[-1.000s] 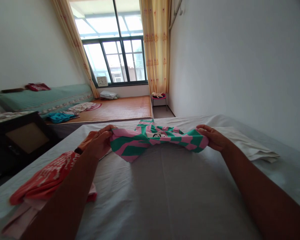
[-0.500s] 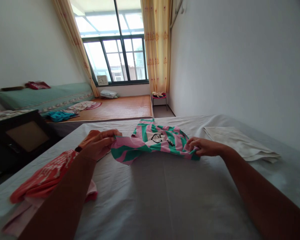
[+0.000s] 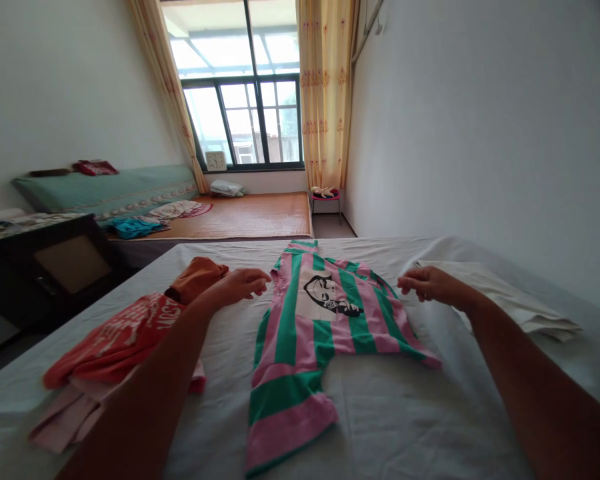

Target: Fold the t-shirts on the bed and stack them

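A pink and green striped shirt (image 3: 325, 320) with a black face print lies spread flat, print up, on the white bed sheet (image 3: 430, 413). My left hand (image 3: 243, 285) is at the shirt's left shoulder edge, fingers pressed together in a pinch on the cloth. At the right sleeve edge my right hand (image 3: 427, 285) is curled, pinching the fabric. Both forearms reach in from the bottom of the view.
A heap of red and pink clothes (image 3: 115, 347) with an orange piece (image 3: 197, 277) lies at the left of the bed. A folded white cloth (image 3: 510, 300) is at the right by the wall. A dark cabinet (image 3: 55, 267) stands left; a mat-covered platform (image 3: 240, 217) lies beyond.
The shirt was bunched up between my hands; now it is drawn open and laid flat on the sheet. My hands have moved apart to its sides.
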{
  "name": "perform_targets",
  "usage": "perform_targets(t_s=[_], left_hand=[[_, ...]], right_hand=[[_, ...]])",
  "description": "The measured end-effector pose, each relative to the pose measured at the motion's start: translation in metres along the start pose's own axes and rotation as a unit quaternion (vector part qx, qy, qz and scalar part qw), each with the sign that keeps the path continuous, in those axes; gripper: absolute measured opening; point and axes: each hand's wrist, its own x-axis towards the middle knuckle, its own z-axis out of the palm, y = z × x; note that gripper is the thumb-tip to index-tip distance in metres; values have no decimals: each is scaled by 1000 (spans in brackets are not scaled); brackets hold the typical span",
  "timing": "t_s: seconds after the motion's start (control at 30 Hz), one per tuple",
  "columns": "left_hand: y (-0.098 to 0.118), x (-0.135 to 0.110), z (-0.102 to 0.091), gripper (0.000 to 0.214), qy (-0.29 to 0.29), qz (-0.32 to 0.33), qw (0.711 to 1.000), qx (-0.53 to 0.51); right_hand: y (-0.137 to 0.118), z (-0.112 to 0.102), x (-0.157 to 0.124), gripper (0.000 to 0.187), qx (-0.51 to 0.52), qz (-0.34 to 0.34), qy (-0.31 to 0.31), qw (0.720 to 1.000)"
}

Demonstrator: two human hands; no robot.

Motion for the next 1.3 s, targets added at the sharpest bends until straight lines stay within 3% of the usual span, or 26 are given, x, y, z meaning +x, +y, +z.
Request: perform_targets(t_s=[0.1, 0.17, 0.37, 0.5, 0.63, 0.73, 0.83, 0.9, 1.0, 1.17, 1.3], left_hand=[[-33, 34, 19, 46, 91, -66, 984, 140], [-44, 55, 30, 52, 102, -72, 977, 172], [-51, 99, 43, 47, 125, -67, 973, 183], [-58, 115, 52, 39, 150, -63, 972, 167], [-66, 128, 50, 32, 191, -70, 969, 140], [-76, 136, 36, 33, 243, -78, 961, 106], [-91, 140, 25, 35, 288, -76, 955, 10], [-101, 140, 27, 38, 289, -71, 954, -46], [-114, 138, 38, 43, 277, -74, 955, -76], [-123, 139, 46, 43, 293, -24, 940, -172], [-126, 140, 46, 40, 286, 1, 942, -175]], right_hand=[[-3, 4, 21, 49, -7, -5, 4, 1000], [-3, 5, 38, 47, -25, 0, 6, 1000], [7, 2, 88, 39, -160, 16, 120, 980], [14, 12, 109, 45, -226, 71, 97, 967], [23, 19, 131, 45, -154, 56, 87, 983], [28, 10, 150, 42, -63, 51, 189, 979], [30, -6, 169, 37, 32, 89, 312, 945], [31, -13, 178, 36, 76, 101, 349, 928], [36, -15, 180, 31, 84, 118, 334, 931], [54, 4, 172, 36, 55, 185, 215, 957], [65, 14, 176, 29, -27, 134, 248, 959]])
